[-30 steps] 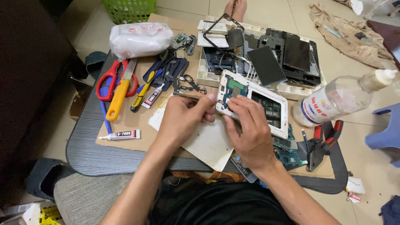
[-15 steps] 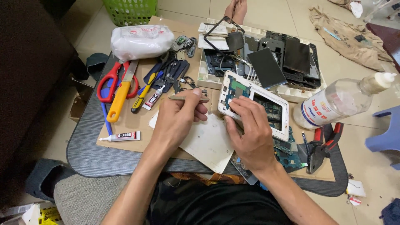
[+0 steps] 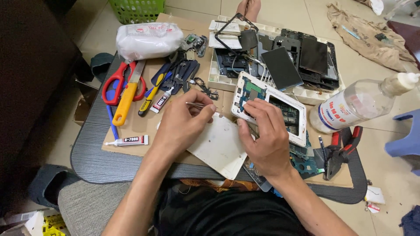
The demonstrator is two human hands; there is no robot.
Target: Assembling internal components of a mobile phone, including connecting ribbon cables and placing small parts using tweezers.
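My left hand [image 3: 183, 123] grips thin metal tweezers [image 3: 195, 105], their tip pointing right toward an opened white tablet frame [image 3: 299, 139]. My right hand [image 3: 265, 136] rests on that frame's near left part, fingers pressing on its green circuit board [image 3: 252, 88]. A white back cover [image 3: 218, 146] lies flat beneath and between both hands, on a brown cardboard sheet [image 3: 135, 126].
Red scissors [image 3: 117, 81], a yellow utility knife [image 3: 125, 98], screwdrivers and glue tubes [image 3: 127, 140] lie left. A white bag [image 3: 148, 40] and a tray of tablet parts [image 3: 288, 65] sit behind. A clear bottle [image 3: 356, 105] and red pliers [image 3: 341, 150] lie right.
My left hand has drawn slightly left, away from the tablet frame, with the tweezers. My right hand stays on the frame.
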